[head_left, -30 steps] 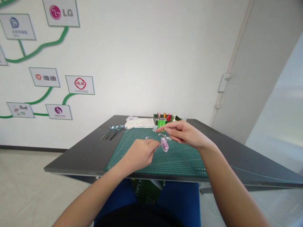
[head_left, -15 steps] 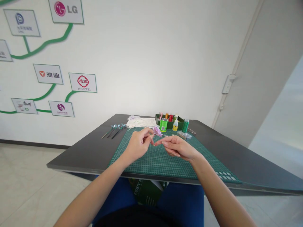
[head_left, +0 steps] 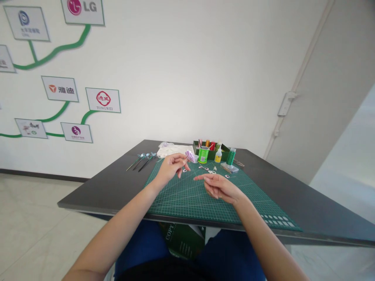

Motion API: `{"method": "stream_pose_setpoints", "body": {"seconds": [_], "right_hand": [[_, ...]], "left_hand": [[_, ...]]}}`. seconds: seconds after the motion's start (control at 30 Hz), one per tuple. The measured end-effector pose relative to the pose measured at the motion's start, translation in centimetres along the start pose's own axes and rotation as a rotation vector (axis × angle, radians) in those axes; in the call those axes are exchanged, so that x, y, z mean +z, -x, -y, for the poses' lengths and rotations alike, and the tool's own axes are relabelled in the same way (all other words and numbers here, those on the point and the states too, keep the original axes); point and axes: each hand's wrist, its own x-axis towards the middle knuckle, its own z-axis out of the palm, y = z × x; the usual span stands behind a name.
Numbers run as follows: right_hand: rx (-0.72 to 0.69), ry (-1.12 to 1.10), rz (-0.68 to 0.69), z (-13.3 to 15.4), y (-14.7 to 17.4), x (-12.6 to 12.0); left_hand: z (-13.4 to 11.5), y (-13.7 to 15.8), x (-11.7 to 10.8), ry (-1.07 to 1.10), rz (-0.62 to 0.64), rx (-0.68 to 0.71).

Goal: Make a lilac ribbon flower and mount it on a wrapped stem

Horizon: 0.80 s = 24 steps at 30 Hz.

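Observation:
My left hand [head_left: 173, 168] is raised over the green cutting mat [head_left: 178, 199], thumb and fingers pinched on a pale purple flower [head_left: 191, 157], which sticks out past the fingertips. To its right and a little lower, my right hand [head_left: 219, 186] points its index finger toward the left hand, with thumb pressed on that finger and the other fingers curled. Whether anything thin lies in that pinch is too small to tell. Beyond the hands, scissors [head_left: 211, 171] lie on the mat with small white-and-purple pieces [head_left: 227, 176] near them.
At the back stand a green can [head_left: 203, 155], a glue bottle [head_left: 218, 154], a dark green box [head_left: 225, 153] with thread spools and a green spool [head_left: 231, 157]. White cloth [head_left: 175, 151] lies back left. Several blue-tipped sticks [head_left: 145, 162] rest left of the mat.
The hands have moved apart. My left hand with the flower has shifted slightly left and up; my right hand sits a little lower, uncovering the scissors and small pieces.

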Motion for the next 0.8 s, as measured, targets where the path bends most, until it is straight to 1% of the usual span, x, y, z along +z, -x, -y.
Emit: {"method": "stream_pose_setpoints", "body": {"seconds": [0.1,0.23,0.37,0.47,0.53,0.6,0.7,0.8], "right_hand": [[-0.009,-0.019,-0.186,-0.5,-1.2,-2.8],[0.016,0.041,-0.429,-0.5,-3.1,-7.1],[0.052,0.185,-0.642,-0.8,-4.2,-10.6],[0.054,0.330,-0.771,-1.1,-4.5,-12.2],[0.038,0.423,-0.816,-1.3,-4.6,-12.5],[0.013,0.502,-0.823,-1.4,-4.8,-12.2],[-0.031,0.583,-0.777,-1.8,-5.4,-10.8],[-0.079,0.615,-0.686,-2.1,-6.1,-8.7]], "left_hand": [[1.1,-1.5,-0.7,0.001,-0.002,-0.013],[2.6,-3.7,-1.4,-0.015,-0.001,-0.024],[4.3,-5.6,-1.8,-0.036,0.012,-0.034],[5.3,-6.6,-2.0,-0.054,0.030,-0.043],[5.9,-7.0,-2.0,-0.065,0.038,-0.045],[6.4,-7.2,-2.1,-0.076,0.047,-0.047],[6.9,-7.2,-2.2,-0.094,0.059,-0.047],[7.4,-7.1,-2.2,-0.121,0.067,-0.047]]}}
